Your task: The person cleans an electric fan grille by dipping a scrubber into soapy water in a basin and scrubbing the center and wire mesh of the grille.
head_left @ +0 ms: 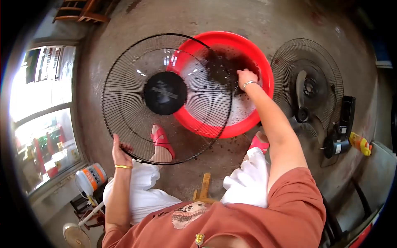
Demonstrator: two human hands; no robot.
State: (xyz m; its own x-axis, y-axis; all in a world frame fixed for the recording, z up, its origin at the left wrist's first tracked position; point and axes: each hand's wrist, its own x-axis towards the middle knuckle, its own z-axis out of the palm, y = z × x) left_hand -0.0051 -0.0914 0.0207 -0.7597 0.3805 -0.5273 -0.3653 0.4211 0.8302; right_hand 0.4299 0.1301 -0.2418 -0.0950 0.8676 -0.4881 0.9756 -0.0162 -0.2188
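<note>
My left hand grips the lower left rim of a round black fan grille, which has a dark disc at its centre. The grille is held up over the floor, and its right part overlaps a red basin. Dirty, foamy water with dark specks fills the basin. Over the dark side of this water is my right hand, its fingers curled down at the surface. Whatever is in those fingers is hidden.
Right of the basin lie another fan grille, a fan blade, a black fan motor part and a yellow bottle. A white bucket stands at left by the window. My feet in pink sandals flank the basin's near side.
</note>
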